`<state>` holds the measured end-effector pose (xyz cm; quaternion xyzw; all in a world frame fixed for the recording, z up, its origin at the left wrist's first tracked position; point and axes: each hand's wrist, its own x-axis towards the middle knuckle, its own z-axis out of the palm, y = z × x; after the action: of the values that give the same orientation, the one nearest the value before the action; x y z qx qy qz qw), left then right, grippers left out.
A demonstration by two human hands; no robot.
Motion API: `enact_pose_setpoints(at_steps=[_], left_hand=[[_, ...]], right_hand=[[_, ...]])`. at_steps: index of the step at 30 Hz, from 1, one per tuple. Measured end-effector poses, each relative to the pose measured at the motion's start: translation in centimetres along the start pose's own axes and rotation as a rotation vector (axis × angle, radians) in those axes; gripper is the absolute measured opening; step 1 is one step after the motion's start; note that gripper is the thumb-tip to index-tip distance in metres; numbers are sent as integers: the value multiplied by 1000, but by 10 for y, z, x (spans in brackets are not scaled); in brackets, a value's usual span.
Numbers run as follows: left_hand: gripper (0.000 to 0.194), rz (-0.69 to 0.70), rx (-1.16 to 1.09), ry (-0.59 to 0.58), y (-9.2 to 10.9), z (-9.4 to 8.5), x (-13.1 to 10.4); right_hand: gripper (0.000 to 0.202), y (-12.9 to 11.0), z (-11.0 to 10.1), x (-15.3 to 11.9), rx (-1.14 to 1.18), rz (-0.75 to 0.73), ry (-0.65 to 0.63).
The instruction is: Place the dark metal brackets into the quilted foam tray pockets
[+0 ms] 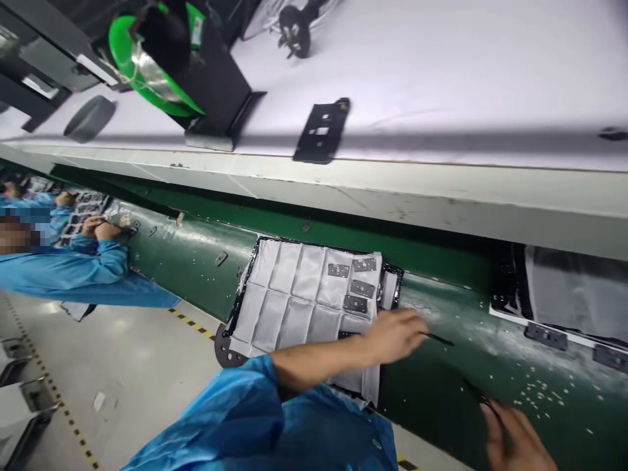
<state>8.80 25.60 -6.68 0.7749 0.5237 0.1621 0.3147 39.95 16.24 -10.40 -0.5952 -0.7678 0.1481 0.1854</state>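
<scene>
Right hand (515,435) cut off, blurred

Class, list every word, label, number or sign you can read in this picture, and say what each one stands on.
None can be read.
The white label on the green reel: too blurred to read.
The small dark plates on the white padded tray: no readable marks.
The yellow-and-black striped line on the floor: a marking, no words.
</scene>
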Motion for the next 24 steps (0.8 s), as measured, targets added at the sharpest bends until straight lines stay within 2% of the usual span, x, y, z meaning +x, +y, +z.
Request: enact_pose_setpoints(at_steps=[2, 4, 5, 7, 9, 12, 14, 19, 24], left_hand=[[6, -131, 91, 50, -48, -43, -44], [12, -225, 148, 74, -94, -72, -78], [14, -260, 172, 74, -113, -81, -90], [16, -304, 219, 53, -143, -87, -105], [17, -314, 254, 13, -161, -84, -110], [20, -289, 284, -50, -172, -77, -110], [21, -244, 287, -92, -176, -77, -111], [21, -117, 273, -172, -185, -93, -116], [26, -89, 258, -165, -193, -111, -109]], right_hand=[[31, -72, 12, 26, 160, -97, -44], [31, -140, 35, 53, 272, -193, -113], [35, -170, 50, 66, 295, -240, -149], [44, -216, 84, 86, 284, -295, -194], [48, -245, 120, 100, 241, -321, -233], [45, -264, 161, 109, 160, -332, -285], [34, -267, 176, 108, 113, -329, -306], [27, -276, 182, 98, 60, -329, -318], [28, -279, 189, 104, 43, -291, -278]])
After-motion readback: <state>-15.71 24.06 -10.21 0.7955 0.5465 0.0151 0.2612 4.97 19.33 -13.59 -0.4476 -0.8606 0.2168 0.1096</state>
